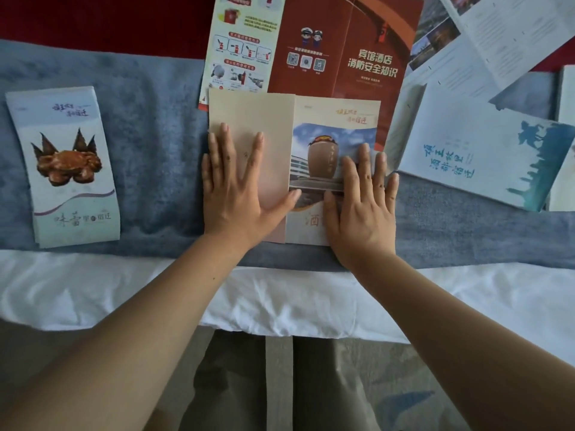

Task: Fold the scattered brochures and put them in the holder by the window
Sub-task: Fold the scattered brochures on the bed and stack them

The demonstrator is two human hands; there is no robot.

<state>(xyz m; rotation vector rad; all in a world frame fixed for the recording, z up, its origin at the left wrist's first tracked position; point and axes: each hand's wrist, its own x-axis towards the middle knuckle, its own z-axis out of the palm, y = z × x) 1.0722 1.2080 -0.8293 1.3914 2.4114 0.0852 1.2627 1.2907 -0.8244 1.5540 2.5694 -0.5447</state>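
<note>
A beige brochure (314,119) with a brown jar picture lies half unfolded on the blue runner in front of me. My left hand (235,185) presses flat on its plain left panel, fingers spread. My right hand (362,200) rests flat on the picture panel at its right edge. A folded crab brochure (67,169) lies at the left. Behind the beige one, a red fire-safety brochure (342,48) lies open. At the right lie a pale blue brochure (473,150) and several open white ones (497,35). No holder or window is in view.
The blue runner (155,119) crosses a bed with a white sheet (280,300), whose near edge is at my legs. A dark red cover (93,20) lies beyond the runner. The floor shows below.
</note>
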